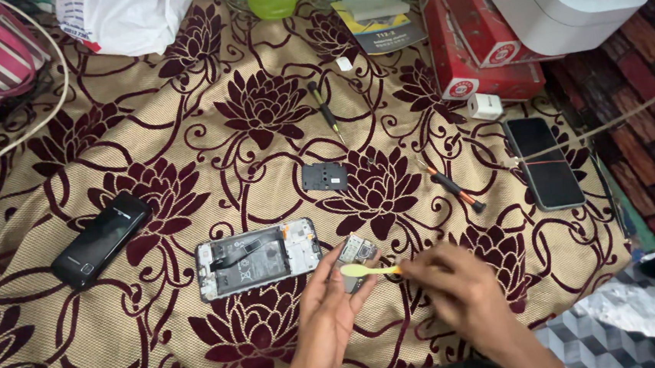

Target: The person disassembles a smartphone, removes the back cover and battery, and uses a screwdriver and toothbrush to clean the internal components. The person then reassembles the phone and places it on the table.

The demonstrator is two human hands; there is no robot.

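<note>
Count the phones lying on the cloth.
3: a black phone at left, an opened phone by the left hand, and a dark phone at right. Others may be hidden.

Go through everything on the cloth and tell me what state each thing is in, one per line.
Opened phone: back cover off, insides exposed, lying flat.
Circuit board: out of the phone, held by the left hand.
Yellow-headed tool: held by the right hand, head on the board.
Black phone: closed, screen dark.
Smartphone: screen dark.
Black cover plate: detached, lying loose.

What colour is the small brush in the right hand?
Pale yellow brush, seen in the head view.
</note>
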